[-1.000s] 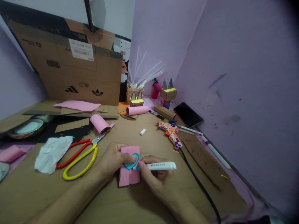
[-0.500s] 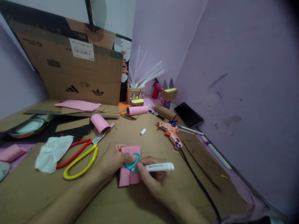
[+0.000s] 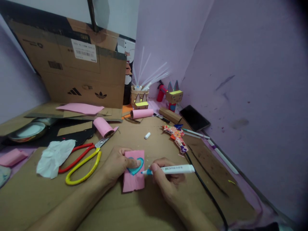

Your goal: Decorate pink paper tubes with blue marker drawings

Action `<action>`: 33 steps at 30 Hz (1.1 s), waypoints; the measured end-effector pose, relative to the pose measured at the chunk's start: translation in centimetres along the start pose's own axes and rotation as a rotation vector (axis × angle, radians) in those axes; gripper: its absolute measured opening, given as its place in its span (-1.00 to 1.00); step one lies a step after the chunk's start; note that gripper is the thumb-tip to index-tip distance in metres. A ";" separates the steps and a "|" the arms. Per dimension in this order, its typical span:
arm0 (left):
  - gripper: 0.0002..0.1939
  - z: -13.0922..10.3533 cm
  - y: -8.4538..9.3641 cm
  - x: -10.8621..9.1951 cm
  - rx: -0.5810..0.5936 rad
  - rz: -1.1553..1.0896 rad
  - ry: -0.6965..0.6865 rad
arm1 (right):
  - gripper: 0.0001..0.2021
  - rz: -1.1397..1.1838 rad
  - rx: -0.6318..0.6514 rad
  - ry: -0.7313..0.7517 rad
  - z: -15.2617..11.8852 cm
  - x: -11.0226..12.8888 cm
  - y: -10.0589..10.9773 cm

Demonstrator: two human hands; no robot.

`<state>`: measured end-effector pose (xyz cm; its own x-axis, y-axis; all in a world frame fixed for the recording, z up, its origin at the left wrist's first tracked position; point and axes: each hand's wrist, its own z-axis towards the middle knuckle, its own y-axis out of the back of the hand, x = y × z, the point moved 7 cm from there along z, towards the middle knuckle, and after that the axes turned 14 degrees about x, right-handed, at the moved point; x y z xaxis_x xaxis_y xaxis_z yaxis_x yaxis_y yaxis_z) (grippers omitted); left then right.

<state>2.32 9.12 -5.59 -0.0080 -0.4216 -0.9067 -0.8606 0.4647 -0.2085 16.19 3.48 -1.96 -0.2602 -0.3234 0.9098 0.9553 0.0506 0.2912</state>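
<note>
My left hand [image 3: 121, 163] grips a pink paper piece [image 3: 134, 184] by its left side, the thumb lying across a blue heart [image 3: 133, 170] drawn on it. The thumb hides part of the heart. My right hand [image 3: 166, 179] is closed around a white marker [image 3: 179, 169] whose blue tip points left, close to the paper's right edge; I cannot tell whether it touches. The white marker cap [image 3: 147, 135] lies on the cardboard beyond both hands.
Scissors [image 3: 97, 147] with red and yellow handles lie left, beside a crumpled tissue [image 3: 55, 158]. Two pink-covered tubes [image 3: 103, 126] are farther back. A flower-patterned glue gun [image 3: 176, 138] rests right, its black cord [image 3: 204, 187] running towards me. A large cardboard box [image 3: 81, 70] stands behind.
My right hand has drawn the marker to the right, away from the heart, so its blue tip now shows. My left hand and the paper have stayed in place.
</note>
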 end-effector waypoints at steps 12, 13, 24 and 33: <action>-0.81 0.3 -0.1 0.0 0.007 -0.024 0.001 | -0.80 -0.080 0.165 0.083 0.3 0.8 -1.4; -0.81 0.3 -0.1 0.0 0.007 -0.031 -0.001 | -0.80 -0.056 0.123 0.075 0.2 0.6 -1.0; -0.78 -0.7 0.7 -1.8 -0.050 -0.213 -0.102 | -0.67 0.574 0.219 -0.246 1.2 -2.7 -3.1; -0.77 -0.5 -0.6 -0.5 0.030 -0.263 -0.063 | -0.69 0.485 0.157 -0.191 1.1 -2.2 -3.1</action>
<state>2.58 8.69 -4.80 0.2463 -0.4825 -0.8406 -0.8133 0.3688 -0.4500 13.60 5.05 -4.53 0.1705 -0.0512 0.9840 0.9435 0.2965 -0.1480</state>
